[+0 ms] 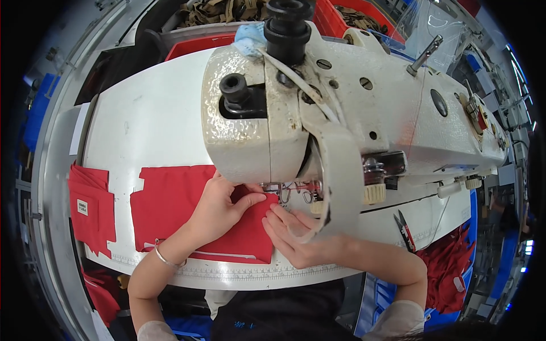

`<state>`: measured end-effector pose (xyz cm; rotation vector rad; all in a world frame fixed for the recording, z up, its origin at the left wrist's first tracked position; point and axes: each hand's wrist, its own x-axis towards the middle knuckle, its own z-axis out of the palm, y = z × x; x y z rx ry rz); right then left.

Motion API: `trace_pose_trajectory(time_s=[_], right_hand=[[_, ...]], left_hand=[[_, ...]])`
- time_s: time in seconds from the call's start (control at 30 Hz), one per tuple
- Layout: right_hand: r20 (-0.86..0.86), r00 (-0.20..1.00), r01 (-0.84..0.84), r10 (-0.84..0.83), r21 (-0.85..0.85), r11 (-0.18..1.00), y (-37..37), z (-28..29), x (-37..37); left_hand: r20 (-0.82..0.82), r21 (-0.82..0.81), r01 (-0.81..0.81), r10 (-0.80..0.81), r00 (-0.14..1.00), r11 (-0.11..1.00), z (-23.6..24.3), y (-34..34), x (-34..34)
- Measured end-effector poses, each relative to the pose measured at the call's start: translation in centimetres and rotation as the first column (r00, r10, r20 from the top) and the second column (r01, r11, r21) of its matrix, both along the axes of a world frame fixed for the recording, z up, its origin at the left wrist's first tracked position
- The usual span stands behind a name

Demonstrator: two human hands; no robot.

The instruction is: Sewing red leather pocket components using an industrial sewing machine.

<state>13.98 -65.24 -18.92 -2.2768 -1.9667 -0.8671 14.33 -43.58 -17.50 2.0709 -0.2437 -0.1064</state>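
Note:
A red fabric piece (165, 207) lies flat on the white sewing table, its right end at the needle area of a sewing machine (341, 108). My left hand (219, 207) rests on the fabric, thumb pointing at the presser foot (273, 187) and fingers bent over the cloth, gripping it. The machine head partly hides those fingertips. At the fabric's right edge, my right hand (293, 236) pinches the cloth between thumb and fingers. A clear guard in front of the machine partly covers this hand.
Stacked red fabric pieces (94, 213) with a white label lie at the table's left end. Thread snips (405, 230) lie on the right. Below the right edge, red cloth (449, 273) fills a blue crate. Red bins (364, 17) with brown pieces stand behind the machine.

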Motion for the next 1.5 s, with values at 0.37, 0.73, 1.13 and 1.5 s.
trace_pose_trajectory(time_s=[0.37,0.73,1.13,1.5], right_hand=[[-0.17,0.985,0.018,-0.012,0.035,0.999,0.1,0.4,-0.3],[-0.147,0.989,0.03,-0.025,0.036,0.999,0.0,0.4,-0.3],[-0.227,0.972,0.066,-0.053,0.05,0.997,0.3,-0.2,-0.4],[-0.095,0.98,0.186,-0.176,0.107,0.977,0.2,-0.6,1.8]], left_hand=[[-0.079,-0.178,-0.066,0.053,0.995,0.982,-0.8,-0.2,-0.1],[-0.042,-0.19,-0.059,0.052,0.998,0.98,-1.0,-0.2,0.0],[0.539,0.468,0.093,-0.367,0.758,0.879,-0.6,0.2,-1.0],[0.527,0.464,0.107,-0.37,0.765,0.88,-1.2,0.4,0.4]])
